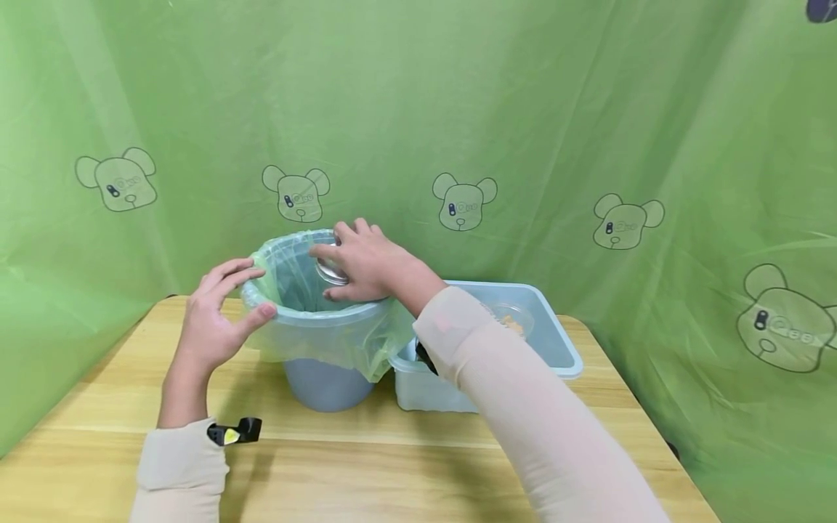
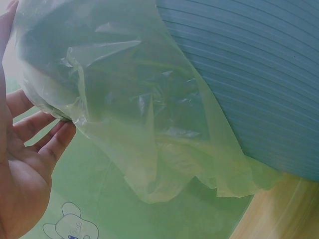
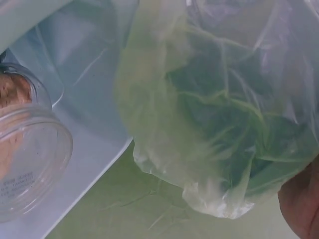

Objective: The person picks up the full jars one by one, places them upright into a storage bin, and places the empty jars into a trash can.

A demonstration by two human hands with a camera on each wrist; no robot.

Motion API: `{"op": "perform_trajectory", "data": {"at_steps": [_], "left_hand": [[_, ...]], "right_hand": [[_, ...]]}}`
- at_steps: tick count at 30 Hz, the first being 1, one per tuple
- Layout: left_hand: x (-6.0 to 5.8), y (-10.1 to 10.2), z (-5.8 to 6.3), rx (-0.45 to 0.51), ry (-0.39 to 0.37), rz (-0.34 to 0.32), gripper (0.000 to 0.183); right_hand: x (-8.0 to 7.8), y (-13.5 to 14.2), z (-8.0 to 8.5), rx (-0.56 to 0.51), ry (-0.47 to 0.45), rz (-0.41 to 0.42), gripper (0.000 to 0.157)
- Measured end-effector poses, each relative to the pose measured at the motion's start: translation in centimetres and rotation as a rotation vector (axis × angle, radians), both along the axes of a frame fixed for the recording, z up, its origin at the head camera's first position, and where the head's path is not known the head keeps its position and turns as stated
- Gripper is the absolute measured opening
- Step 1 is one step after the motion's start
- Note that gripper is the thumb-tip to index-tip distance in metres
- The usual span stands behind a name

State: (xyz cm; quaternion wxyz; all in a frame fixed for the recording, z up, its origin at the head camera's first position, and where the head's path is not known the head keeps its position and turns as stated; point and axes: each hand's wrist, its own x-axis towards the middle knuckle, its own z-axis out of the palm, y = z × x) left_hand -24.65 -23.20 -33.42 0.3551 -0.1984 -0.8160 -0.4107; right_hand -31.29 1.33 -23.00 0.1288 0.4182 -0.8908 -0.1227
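Note:
A grey-blue trash bin (image 1: 330, 385) stands upright on the table, lined with a thin green trash bag (image 1: 382, 349) folded over its rim. My left hand (image 1: 219, 309) rests against the bin's left rim, thumb and fingers spread on the bag; in the left wrist view its fingertips touch the bag from outside. Over the bin's mouth, my right hand (image 1: 366, 265) grips a shiny round container (image 1: 331, 272), partly covered by the fingers. Whether it is a whole jar or only a lid, I cannot tell. The right wrist view shows just an edge of that hand.
Right of the bin and close to it sits a light blue tub (image 1: 565, 359), partly behind my right forearm. Inside lie clear plastic jars (image 3: 37, 164), with something orange-brown in them. A wooden table (image 1: 314, 472) carries everything, and a green curtain (image 1: 392, 109) surrounds it.

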Motion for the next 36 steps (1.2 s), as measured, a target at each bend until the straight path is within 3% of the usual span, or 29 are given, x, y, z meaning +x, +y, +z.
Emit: {"op": "perform_trajectory", "data": {"at_steps": [13,36], "left_hand": [[0.0,0.2,0.2,0.003,-0.009,-0.009,0.050],[0.3,0.1,0.3,-0.008,-0.022,0.009,0.050]], "right_hand": [[-0.2,-0.5,-0.1,-0.019,-0.086,-0.008,0.075],[0.9,1.0,0.7,-0.030,-0.027,0.036,0.060]]}}
